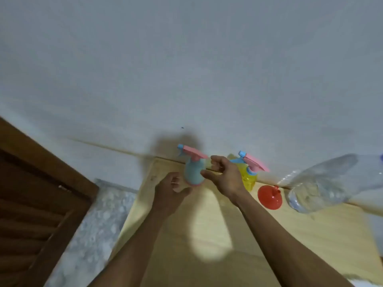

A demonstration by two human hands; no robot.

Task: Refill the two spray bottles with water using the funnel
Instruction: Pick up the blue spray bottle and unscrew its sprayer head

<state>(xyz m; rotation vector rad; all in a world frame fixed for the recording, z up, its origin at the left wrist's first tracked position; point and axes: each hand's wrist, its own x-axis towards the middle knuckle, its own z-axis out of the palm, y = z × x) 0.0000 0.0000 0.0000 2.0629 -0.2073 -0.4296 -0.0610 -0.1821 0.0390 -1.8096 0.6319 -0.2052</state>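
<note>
Nearest, the forearms: both reach out over the wooden tabletop [207, 235], bare, converging on the blue bottle at the far edge.
Left hand [171, 188]: low beside the base of the blue bottle, fingers loosely curled with a gap between thumb and fingers; it looks close to the bottle but I cannot tell whether it touches. It holds nothing that I can see.
Right hand [224, 176]: just beside the blue bottle's upper part, thumb and fingers spread in a half-open curl, nothing pinched; the picture is blurred here.
Blue spray bottle [193, 172]: stands tilted between the two hands, pink trigger head on top, pink band at the foot. Looks like thin plastic, probably light if empty, so easy to tip; I'd steady the body with one hand and turn the collar under the head with the other.
Yellow spray bottle [248, 179]: upright behind the right hand, translucent, same pink head, head not yet off.
Red funnel [269, 197]: lies on the table right of the yellow bottle, apart from both hands; stiff, light, best held by the rim.
Clear water bottle [323, 183]: large, lying or leaning at far right; heavy if full, soft-walled, wants two hands.
Wall [186, 69]: plain, behind everything.
</note>
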